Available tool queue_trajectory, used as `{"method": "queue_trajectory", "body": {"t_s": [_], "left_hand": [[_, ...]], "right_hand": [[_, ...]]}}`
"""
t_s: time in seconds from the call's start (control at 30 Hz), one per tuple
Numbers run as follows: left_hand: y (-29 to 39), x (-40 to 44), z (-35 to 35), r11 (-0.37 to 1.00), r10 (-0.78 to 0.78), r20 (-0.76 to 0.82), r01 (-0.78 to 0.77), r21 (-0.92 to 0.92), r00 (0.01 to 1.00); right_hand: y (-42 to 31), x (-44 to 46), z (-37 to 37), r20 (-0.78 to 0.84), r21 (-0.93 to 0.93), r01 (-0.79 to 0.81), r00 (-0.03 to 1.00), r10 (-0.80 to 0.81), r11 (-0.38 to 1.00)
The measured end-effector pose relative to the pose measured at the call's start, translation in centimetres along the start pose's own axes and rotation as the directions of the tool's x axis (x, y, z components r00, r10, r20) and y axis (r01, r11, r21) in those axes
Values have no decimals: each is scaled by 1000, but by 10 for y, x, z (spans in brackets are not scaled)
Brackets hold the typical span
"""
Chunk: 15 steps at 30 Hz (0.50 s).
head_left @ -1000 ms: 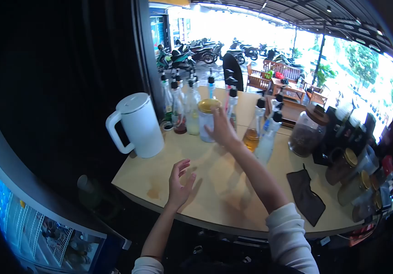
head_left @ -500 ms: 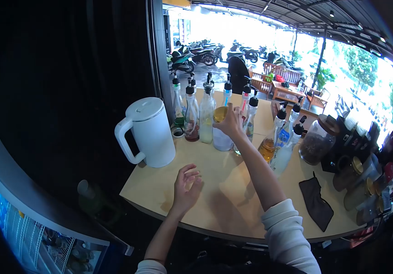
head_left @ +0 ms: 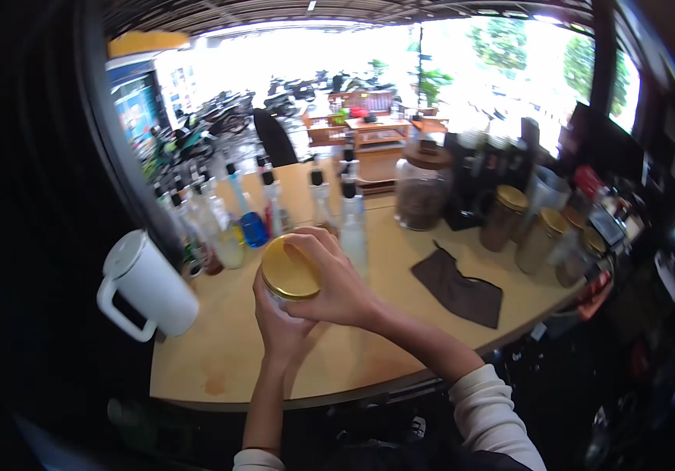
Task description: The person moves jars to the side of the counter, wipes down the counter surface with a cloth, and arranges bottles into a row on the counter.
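Head view: your right hand [head_left: 337, 281] has its fingers curled around the top of a round, gold-lidded whitish jar [head_left: 284, 271], your left hand [head_left: 281, 330] cupping its side, over the pale table [head_left: 204, 361], right of the white handled pitcher [head_left: 149, 286].

My right hand [head_left: 333, 282] and left hand [head_left: 281, 330] hide much of the jar [head_left: 290, 268]. Bottles [head_left: 252, 229] along the counter's [head_left: 220, 353] far edge are blurred; my sleeves [head_left: 494, 412] are cut off at the bottom.

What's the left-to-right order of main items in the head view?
White plastic handled pitcher, held round gold-lidded jar, clear glass jar with brown lid, gold-lidded brown-filled glass jar.
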<state>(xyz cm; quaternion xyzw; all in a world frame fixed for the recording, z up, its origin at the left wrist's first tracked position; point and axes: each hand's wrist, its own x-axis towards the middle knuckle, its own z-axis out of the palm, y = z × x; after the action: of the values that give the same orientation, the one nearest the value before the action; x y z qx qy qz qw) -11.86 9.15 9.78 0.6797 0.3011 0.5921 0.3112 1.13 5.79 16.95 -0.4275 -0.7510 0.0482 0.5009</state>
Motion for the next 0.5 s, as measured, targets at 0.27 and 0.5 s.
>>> {"method": "queue_trajectory", "body": {"t_s": [0.27, 0.5], "left_hand": [[51, -46, 142, 901, -40, 328, 176, -396, 944], [82, -81, 277, 829, 74, 637, 307, -467, 767]], "right_hand": [[26, -149, -131, -141, 196, -242, 952, 271, 950], [56, -256, -204, -380, 105, -456, 803, 459, 884]]}}
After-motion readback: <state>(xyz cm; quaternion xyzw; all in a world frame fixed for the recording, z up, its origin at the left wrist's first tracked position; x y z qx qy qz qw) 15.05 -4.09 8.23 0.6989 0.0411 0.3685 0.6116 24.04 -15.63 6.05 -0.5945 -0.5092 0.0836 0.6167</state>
